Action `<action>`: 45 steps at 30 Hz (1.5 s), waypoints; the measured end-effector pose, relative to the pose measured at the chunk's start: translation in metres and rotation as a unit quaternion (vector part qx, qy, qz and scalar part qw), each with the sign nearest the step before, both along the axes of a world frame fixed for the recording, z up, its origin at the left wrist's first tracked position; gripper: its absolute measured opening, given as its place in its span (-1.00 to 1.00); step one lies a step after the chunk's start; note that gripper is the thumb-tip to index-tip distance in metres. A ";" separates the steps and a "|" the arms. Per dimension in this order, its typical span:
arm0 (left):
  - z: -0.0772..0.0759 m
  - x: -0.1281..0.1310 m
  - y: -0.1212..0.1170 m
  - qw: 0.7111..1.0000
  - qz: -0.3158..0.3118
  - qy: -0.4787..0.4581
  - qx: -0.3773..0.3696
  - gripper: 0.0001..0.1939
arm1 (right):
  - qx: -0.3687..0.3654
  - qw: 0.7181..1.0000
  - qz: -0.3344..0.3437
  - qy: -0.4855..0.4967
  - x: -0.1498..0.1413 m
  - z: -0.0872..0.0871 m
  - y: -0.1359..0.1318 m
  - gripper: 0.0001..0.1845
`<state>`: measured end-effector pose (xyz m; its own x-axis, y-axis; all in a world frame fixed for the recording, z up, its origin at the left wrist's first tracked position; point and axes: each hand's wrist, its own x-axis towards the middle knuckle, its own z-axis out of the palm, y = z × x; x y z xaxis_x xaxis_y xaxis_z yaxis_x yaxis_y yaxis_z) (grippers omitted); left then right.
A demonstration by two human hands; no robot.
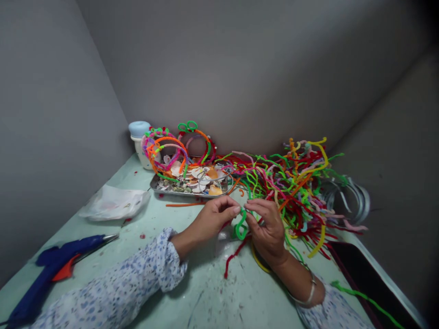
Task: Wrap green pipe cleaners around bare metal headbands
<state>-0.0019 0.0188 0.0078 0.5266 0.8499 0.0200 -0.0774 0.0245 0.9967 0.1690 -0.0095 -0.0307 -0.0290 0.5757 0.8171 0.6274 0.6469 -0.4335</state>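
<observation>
A green pipe cleaner (241,227), bent into a small loop, hangs between my two hands over the table. My left hand (219,214) pinches its upper end between thumb and index finger. Close by on the other side, my right hand (267,226) has its thumb and fingers closed on the same green piece. Below the hands a dark red pipe cleaner (230,264) lies on the table, partly behind my right hand. A yellow one curves under my right wrist.
A metal tray (185,194) of shells stands at the back, with pipe-cleaner-wrapped headbands (168,151) on it and a lidded cup (140,130) beside it. A tangled pipe cleaner pile (291,178) fills the right. A blue glue gun (58,260) and plastic bag (115,203) lie left; a dark flat object (363,269) right.
</observation>
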 end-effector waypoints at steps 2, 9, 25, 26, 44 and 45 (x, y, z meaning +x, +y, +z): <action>-0.002 0.000 0.000 1.000 -0.005 0.003 -0.005 -0.67 | -0.001 1.000 -0.003 0.008 -0.001 0.000 0.000 -0.73; -0.007 -0.003 0.002 0.995 -0.062 -0.052 -0.055 -0.74 | 0.002 0.999 -0.023 0.029 0.000 0.001 0.000 -0.81; -0.005 -0.004 0.003 0.997 -0.006 0.016 0.071 -0.79 | -0.087 0.993 -0.031 0.069 -0.006 0.013 -0.006 -0.95; -0.005 -0.004 0.003 0.997 -0.003 0.018 0.073 -0.79 | -0.097 0.992 -0.027 0.074 -0.006 0.016 -0.006 -0.96; -0.003 -0.004 0.000 0.996 -0.003 0.018 0.083 -0.75 | -0.378 0.910 0.082 0.151 0.001 0.056 -0.005 -0.81; -0.003 -0.003 -0.001 0.997 -0.005 0.014 0.077 -0.75 | -0.393 0.901 0.088 0.164 0.002 0.057 -0.004 -0.80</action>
